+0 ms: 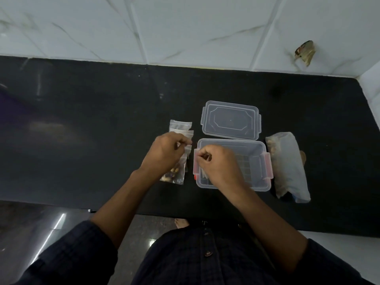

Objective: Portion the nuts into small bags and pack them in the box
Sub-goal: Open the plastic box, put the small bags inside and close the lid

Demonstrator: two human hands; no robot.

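A: What's nearest?

B: Dark checked sleeves (67, 258), forearms running up toward 12 o'clock over a black counter (82, 128).

A: The hands?

B: The left hand (164, 150) is curled, thumb and fingers pinching the top of a small bag (178, 171) with nuts (169, 175) at its bottom. The right hand (219, 163) is curled too, fingertips pinched together at the left rim of the box (259, 161); whether it has hold of anything I cannot tell (the frame is dim and soft there).

A: Where's the box?

B: At the counter's middle, open, clear with pink clips, just at 3 o'clock of the bag. Something pale lies inside under the right hand, too hidden to name.

A: And around it?

B: The big nut bag (287, 167) lies at the box's 3 o'clock, just beside it. The lid (230, 120) lies flat at the box's 12 o'clock. Empty bags (181, 128) are stacked at 12 o'clock of the left hand. Farthest, a white marbled wall (185, 27).
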